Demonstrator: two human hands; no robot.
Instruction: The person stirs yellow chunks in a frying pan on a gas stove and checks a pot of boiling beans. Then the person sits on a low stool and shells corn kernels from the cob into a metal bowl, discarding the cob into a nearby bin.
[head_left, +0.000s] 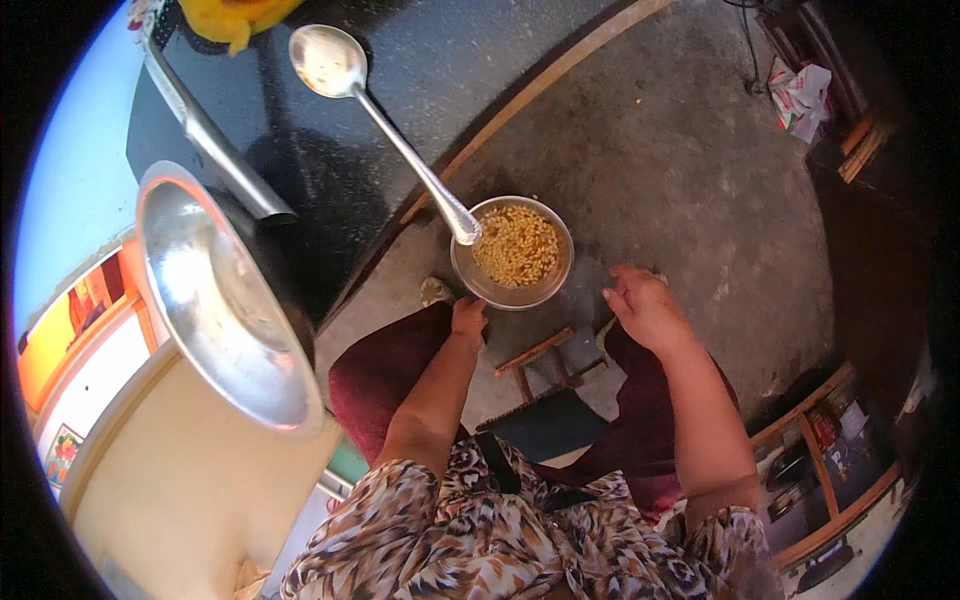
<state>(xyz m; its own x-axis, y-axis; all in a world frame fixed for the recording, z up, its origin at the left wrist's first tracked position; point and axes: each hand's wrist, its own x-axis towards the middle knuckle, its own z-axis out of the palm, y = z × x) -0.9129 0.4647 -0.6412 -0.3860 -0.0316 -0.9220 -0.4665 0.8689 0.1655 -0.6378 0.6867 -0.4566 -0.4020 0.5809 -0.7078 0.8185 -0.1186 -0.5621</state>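
A round steel bowl (513, 298) holds yellowish grains (516, 247) that look wet. At the bowl's lower left rim is my left hand (469, 318), its fingers closed on the edge. My right hand (646, 306) hangs to the right of the bowl, loosely bent, thumb and fingers apart, holding nothing. A large metal spoon (409, 154) lies on the dark stone counter (420, 52); its handle's end juts past the counter's edge and overlaps the bowl's left rim in this view. A wide, shiny metal basin (225, 300) appears tilted at the left.
A metal utensil with a tubular handle (217, 161) lies near a yellow cloth-like item (240, 19) at the upper left. Below me are a low stool (547, 424) and the concrete floor (705, 172). A plastic bag (802, 97) sits at the upper right, a wooden-framed shelf (817, 457) at the lower right.
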